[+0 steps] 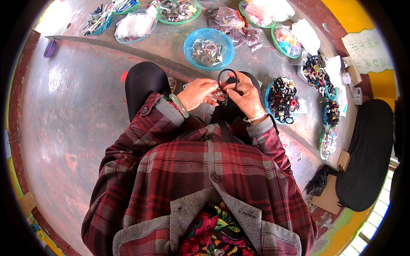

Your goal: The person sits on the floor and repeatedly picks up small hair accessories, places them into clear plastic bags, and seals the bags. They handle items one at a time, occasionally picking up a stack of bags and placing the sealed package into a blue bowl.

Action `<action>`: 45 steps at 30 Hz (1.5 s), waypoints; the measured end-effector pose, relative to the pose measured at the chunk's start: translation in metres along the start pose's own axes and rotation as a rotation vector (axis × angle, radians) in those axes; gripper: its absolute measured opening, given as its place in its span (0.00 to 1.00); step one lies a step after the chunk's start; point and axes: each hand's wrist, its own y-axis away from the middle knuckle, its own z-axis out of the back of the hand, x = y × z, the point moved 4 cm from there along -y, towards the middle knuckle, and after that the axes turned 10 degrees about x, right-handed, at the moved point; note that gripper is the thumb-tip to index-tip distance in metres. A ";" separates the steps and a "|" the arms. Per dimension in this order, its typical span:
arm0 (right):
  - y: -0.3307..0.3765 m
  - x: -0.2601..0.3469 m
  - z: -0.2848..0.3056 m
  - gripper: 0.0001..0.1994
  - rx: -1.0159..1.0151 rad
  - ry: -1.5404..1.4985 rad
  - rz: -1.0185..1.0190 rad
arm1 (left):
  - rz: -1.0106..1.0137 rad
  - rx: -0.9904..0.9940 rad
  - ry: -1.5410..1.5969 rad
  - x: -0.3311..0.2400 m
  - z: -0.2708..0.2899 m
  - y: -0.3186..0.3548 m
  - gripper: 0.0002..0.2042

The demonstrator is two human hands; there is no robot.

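1. One black loop (227,70) is sitting above the lap (220,114), the right hand (247,97) pinching it.
2. Left hand (197,93) is curling beside a small clear packet (219,95); its grip is hidden.
3. Round blue basin (209,33) ahead is holding bagged rings (207,55).
4. Blue tub (267,102) rightward is holding black hair ties (281,96).

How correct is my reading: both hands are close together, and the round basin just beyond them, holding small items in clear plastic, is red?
Only the colour is wrong: the head view shows the round basin is blue. The rest stands.
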 end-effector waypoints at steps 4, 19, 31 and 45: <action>-0.002 0.003 -0.001 0.06 0.076 -0.007 -0.002 | 0.026 0.007 0.011 0.002 0.000 0.000 0.15; -0.009 0.001 -0.002 0.12 0.156 -0.229 -0.081 | -0.041 -0.094 0.112 -0.002 0.004 0.000 0.13; -0.002 0.005 0.003 0.14 0.019 0.108 -0.013 | -0.098 -0.084 0.195 -0.005 0.005 0.000 0.13; -0.005 -0.017 -0.002 0.08 0.054 -0.029 -0.006 | 0.036 -0.053 0.096 0.000 -0.002 0.002 0.14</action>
